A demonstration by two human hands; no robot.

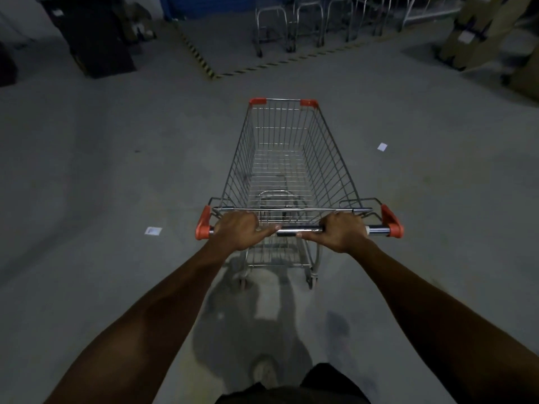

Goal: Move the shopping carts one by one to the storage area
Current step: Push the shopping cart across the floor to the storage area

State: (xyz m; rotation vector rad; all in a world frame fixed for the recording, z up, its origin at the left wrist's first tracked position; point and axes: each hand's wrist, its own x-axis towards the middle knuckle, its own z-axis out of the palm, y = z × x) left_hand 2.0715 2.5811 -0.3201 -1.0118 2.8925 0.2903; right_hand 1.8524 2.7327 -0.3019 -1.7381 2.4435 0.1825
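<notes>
Our left hand (237, 230) and right hand (341, 230) both grip the cart (288, 158) handle (300, 229). More carts (291, 27) stand parked ahead behind striped floor tape (201, 58).

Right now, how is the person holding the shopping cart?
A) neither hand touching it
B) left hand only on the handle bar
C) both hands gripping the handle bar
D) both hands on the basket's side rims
C: the left hand and the right hand are each curled around the handle bar of the shopping cart, one on either side of its middle.
</notes>
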